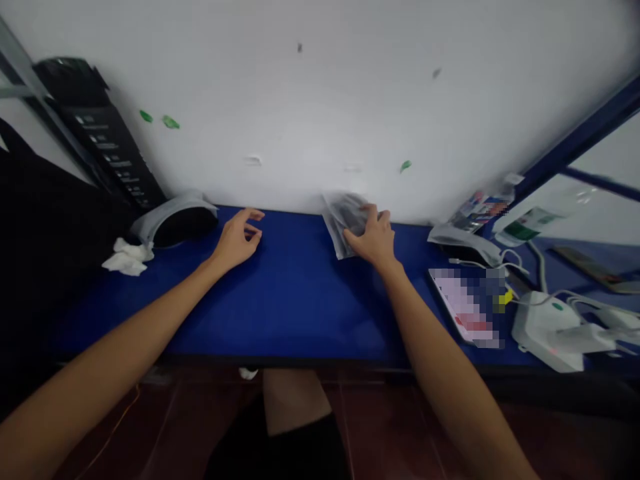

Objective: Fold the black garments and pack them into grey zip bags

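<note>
1. Your right hand (375,241) grips the plastic bag (343,223) near the blue table (300,293)'s back edge.
2. Your left hand (237,240) hovers above the table, loosely open, empty.
3. Bag grasped; whether it's sealed, unclear.

Along the wall (280,93) runs the surface (300,300). At its left end lies a pouch (185,227), a tissue (127,258) just before it. Right of the middle, near the wall, is the bag (343,230), the right hand (375,240) on it. Farther right, the phone (463,310) lies before another pouch (467,247), with a bottle (480,212) behind that pouch and the power strip (550,333) right of the phone.
</note>
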A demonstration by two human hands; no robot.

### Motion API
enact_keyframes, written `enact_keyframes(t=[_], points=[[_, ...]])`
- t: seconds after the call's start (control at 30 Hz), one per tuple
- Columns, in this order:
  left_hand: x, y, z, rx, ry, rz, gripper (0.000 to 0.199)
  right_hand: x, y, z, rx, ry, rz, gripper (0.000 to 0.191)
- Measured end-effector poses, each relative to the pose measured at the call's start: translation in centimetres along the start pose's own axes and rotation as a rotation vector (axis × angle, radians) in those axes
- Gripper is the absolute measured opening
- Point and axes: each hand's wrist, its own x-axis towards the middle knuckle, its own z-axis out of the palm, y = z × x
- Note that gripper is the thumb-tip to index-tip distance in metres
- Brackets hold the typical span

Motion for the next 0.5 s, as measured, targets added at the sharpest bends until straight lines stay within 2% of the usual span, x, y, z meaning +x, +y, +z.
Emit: enact_keyframes(t=[0.1, 0.2, 0.37, 0.5], points=[[0.1, -0.1, 0.2, 0.024, -0.051, -0.027, 0.038, -0.1, 0.7, -0.1, 0.006, -0.118, 0.032, 0.067], [0.4, -0.9, 0.7, 0.039, -0.024, 0.047, 0.036, -0.2, 0.8, -0.4, -0.008, -0.152, 0.062, 0.072], [0.4, -1.7, 1.0, -0.008, 0.008, 0.111, 0.038, -0.2, 0.4, -0.9, -0.062, 0.019, 0.067, 0.057], [0.3, -1.5, 1.0, -0.008, 0.021, 0.127, 0.039, -0.1, 0.6, -0.8, -0.056, 0.034, 0.102, 0.051]])
